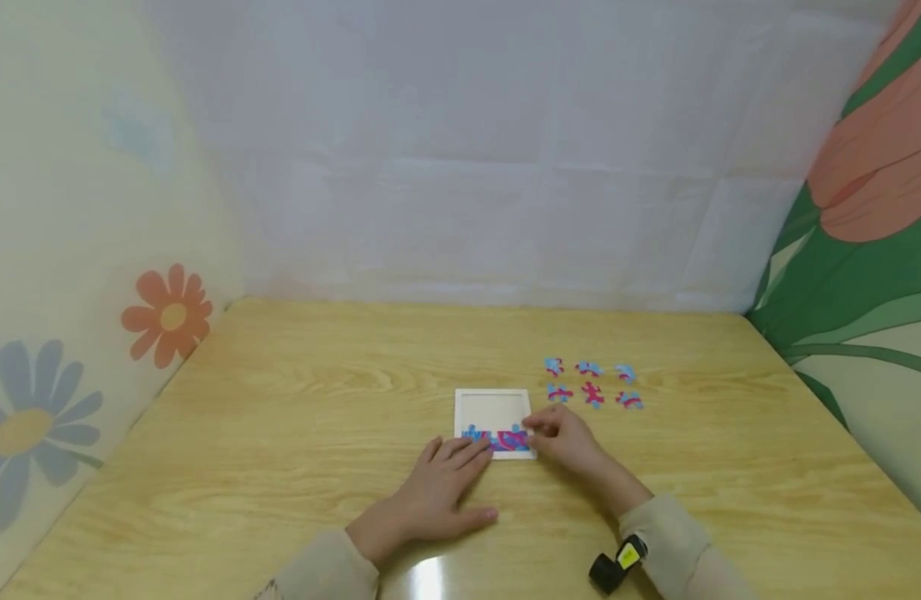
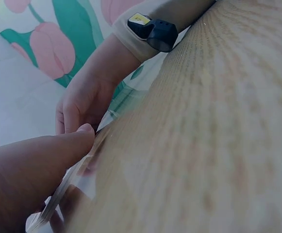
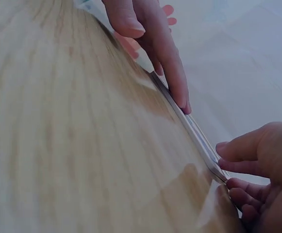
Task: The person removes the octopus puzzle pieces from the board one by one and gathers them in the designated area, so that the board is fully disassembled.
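A white square puzzle frame (image 1: 492, 392) lies on the table, with blue, purple and pink jigsaw pieces (image 1: 514, 440) along its near side. My left hand (image 1: 447, 492) rests over the frame's near left corner, fingers extended onto the pieces and thumb out to the side. At the frame's right edge is my right hand (image 1: 568, 442), its fingers bent and the tips right at the end of the row. In the right wrist view, the thumb (image 3: 235, 147) reaches over the frame's edge (image 3: 199, 138) and the other fingers curl beside its corner; I cannot tell whether they pinch it.
Several loose jigsaw pieces (image 1: 591, 393) lie in two rows beyond the right hand, to the right of the frame. A white sheet (image 1: 490, 167) hangs behind the wooden table (image 1: 317, 375). Painted walls stand on both sides. A black wrist camera (image 1: 618, 563) sits at the right sleeve.
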